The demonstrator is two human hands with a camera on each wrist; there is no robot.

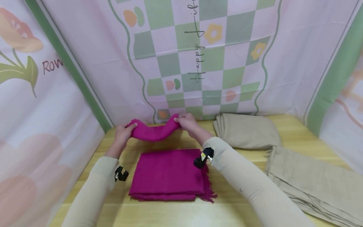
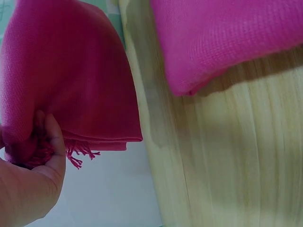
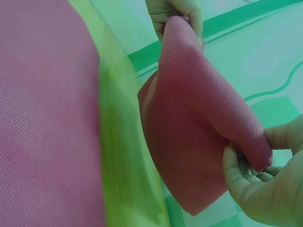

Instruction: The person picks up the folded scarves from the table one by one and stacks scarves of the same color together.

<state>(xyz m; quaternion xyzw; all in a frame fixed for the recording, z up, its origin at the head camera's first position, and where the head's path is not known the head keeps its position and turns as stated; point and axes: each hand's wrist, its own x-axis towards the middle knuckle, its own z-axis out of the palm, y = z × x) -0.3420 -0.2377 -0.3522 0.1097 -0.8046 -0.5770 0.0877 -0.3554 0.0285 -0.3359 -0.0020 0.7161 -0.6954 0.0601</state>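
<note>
A magenta fringed scarf [image 1: 154, 133], folded into a bundle, hangs between both hands near the back of the table, its middle sagging. My left hand [image 1: 122, 135] grips its left end, with fringe [image 2: 78, 151] showing by the thumb in the left wrist view. The right end is pinched between thumb and fingers of my right hand [image 1: 187, 122]; in the right wrist view the held scarf [image 3: 199, 109] droops below both hands. Nearer to me, a second magenta scarf [image 1: 167, 175] lies folded flat on the table, fringe along its right side.
Two folded beige cloths are on the right of the wooden table [image 1: 158, 214]: one beige cloth [image 1: 246, 130] at the back, one fringed beige cloth [image 1: 314, 179] nearer the front. Printed fabric curtains [image 1: 195, 63] stand behind the table and at both sides.
</note>
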